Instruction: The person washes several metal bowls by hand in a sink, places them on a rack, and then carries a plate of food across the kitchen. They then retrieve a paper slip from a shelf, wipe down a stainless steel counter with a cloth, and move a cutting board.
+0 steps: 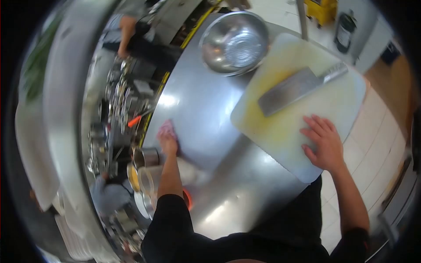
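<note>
My left hand (168, 143) is closed on a pinkish cloth (166, 128), pressed to the steel table (197, 114) near its far left edge. My right hand (323, 144) lies with fingers spread on the near right part of a white cutting board (302, 151), which has yellow stains. On the board, beyond that hand, a cleaver (289, 91) rests flat, its metal handle (335, 73) pointing right. A shiny steel bowl (234, 43) stands at the far side of the table, close to the board's corner.
Left of my left forearm stand a metal pot (147, 157) and a clear plastic container (150, 179). Two people work beyond the table: one person's arm (127, 35) and another's grey sleeve (112, 195) show. A yellow bucket (321, 13) stands on the tiled floor.
</note>
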`<act>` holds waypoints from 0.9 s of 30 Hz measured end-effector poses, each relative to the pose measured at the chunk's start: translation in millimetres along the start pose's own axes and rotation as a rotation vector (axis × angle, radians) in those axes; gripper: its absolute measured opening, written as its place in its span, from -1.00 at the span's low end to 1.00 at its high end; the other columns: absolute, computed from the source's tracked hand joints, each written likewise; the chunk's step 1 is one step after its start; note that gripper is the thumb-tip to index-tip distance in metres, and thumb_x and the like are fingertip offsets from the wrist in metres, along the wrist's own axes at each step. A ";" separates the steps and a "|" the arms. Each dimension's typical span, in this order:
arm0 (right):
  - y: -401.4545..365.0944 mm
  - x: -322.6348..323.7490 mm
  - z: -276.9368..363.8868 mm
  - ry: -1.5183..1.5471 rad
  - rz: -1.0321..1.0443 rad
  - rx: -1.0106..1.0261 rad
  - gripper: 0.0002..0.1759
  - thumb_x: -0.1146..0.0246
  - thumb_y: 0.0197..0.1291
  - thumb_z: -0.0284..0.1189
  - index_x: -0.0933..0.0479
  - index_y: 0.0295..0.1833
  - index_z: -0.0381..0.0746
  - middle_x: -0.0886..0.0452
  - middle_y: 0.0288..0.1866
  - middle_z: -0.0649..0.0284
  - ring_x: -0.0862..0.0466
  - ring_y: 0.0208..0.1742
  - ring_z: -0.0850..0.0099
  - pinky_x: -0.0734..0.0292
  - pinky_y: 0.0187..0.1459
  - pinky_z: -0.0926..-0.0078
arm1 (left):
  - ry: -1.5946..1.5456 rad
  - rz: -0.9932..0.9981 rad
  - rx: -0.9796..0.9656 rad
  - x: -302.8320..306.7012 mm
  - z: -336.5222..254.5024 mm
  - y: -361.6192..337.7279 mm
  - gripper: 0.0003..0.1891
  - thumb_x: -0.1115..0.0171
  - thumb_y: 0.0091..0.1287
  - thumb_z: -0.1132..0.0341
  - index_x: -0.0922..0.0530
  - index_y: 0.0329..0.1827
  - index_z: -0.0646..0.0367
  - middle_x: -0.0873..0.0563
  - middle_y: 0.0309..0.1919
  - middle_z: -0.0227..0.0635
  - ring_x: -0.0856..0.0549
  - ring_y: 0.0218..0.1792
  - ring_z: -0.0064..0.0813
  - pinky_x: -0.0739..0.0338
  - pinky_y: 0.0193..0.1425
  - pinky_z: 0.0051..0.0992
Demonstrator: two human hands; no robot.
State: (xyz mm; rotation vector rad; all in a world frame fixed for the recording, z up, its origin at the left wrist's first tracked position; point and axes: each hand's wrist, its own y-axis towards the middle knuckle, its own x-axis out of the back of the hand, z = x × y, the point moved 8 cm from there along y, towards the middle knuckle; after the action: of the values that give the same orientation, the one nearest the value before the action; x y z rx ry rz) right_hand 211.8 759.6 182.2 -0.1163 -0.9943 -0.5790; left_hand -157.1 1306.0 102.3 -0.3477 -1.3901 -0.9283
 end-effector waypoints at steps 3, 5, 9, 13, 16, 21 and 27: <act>-1.8 1.3 -1.3 0.021 0.002 -0.031 -0.56 -0.34 -0.13 -0.42 -0.55 -0.01 -0.13 -0.43 0.35 0.21 -0.33 0.42 0.17 -0.17 0.39 0.07 | 0.607 0.180 0.236 -52.2 70.9 55.3 -0.59 0.17 0.45 0.15 -0.53 0.18 0.13 -0.53 0.24 -0.09 -0.49 0.26 -0.07 -0.28 0.37 -0.05; -1.8 -1.5 -1.8 0.020 0.017 -0.021 -0.54 -0.35 -0.12 -0.38 -0.56 0.02 -0.14 -0.43 0.35 0.23 -0.35 0.41 0.19 -0.17 0.40 0.09 | 0.279 0.260 0.377 -39.0 38.5 105.9 -0.61 0.14 0.43 0.14 -0.59 0.05 0.13 -0.58 0.17 -0.15 -0.55 0.19 -0.14 -0.42 0.24 -0.06; 6.2 -9.5 3.7 0.014 0.049 -0.045 -0.53 -0.34 -0.12 -0.38 -0.56 0.03 -0.13 -0.43 0.36 0.23 -0.33 0.42 0.19 -0.15 0.42 0.08 | 0.660 0.251 -0.121 -75.2 -27.1 200.6 -0.68 0.02 0.35 0.18 -0.62 -0.02 0.10 -0.63 0.08 -0.30 -0.60 0.10 -0.28 -0.51 0.10 -0.16; 9.6 -22.4 14.5 -0.054 0.037 -0.069 -0.49 -0.32 -0.16 -0.39 -0.51 0.04 -0.15 -0.38 0.40 0.21 -0.28 0.46 0.16 -0.08 0.43 0.03 | 0.289 0.040 -0.198 -24.5 -153.7 220.0 -0.70 -0.04 0.30 0.28 -0.63 0.03 0.01 -0.63 0.09 -0.28 -0.61 0.08 -0.15 -0.41 0.25 -0.16; 4.5 -23.4 20.6 -0.085 0.039 -0.059 -0.49 -0.32 -0.09 -0.38 -0.50 0.08 -0.15 -0.37 0.41 0.21 -0.26 0.47 0.16 -0.06 0.45 0.04 | -0.213 -0.019 -0.171 -45.4 -179.0 182.3 -0.54 0.11 0.45 0.15 -0.38 0.38 0.00 -0.39 0.33 0.08 -0.27 0.41 0.07 -0.07 0.49 -0.06; 1.7 -20.6 21.6 -0.101 0.033 -0.053 -0.48 -0.32 -0.04 -0.37 -0.48 0.13 -0.14 -0.36 0.41 0.21 -0.25 0.47 0.16 -0.05 0.46 0.06 | -0.483 0.064 -0.493 50.7 -225.3 33.2 -0.52 0.09 0.43 0.20 -0.37 0.39 0.10 -0.31 0.38 0.09 -0.25 0.40 0.14 -0.06 0.49 -0.07; 0.0 -21.0 15.5 -0.071 0.014 -0.083 -0.50 -0.33 -0.07 -0.39 -0.51 0.09 -0.17 -0.38 0.40 0.22 -0.27 0.46 0.17 -0.07 0.45 0.06 | -0.901 0.029 -0.163 -34.4 -44.8 81.9 -0.58 0.14 0.48 0.17 -0.39 0.34 0.06 -0.49 0.25 -0.04 -0.37 0.34 -0.04 -0.18 0.42 -0.08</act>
State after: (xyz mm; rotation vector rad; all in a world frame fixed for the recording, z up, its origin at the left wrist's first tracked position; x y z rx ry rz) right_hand 191.5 773.6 173.6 -0.2182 -1.0373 -0.6068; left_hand -63.9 1337.0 86.0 -0.9908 -2.1118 -0.8949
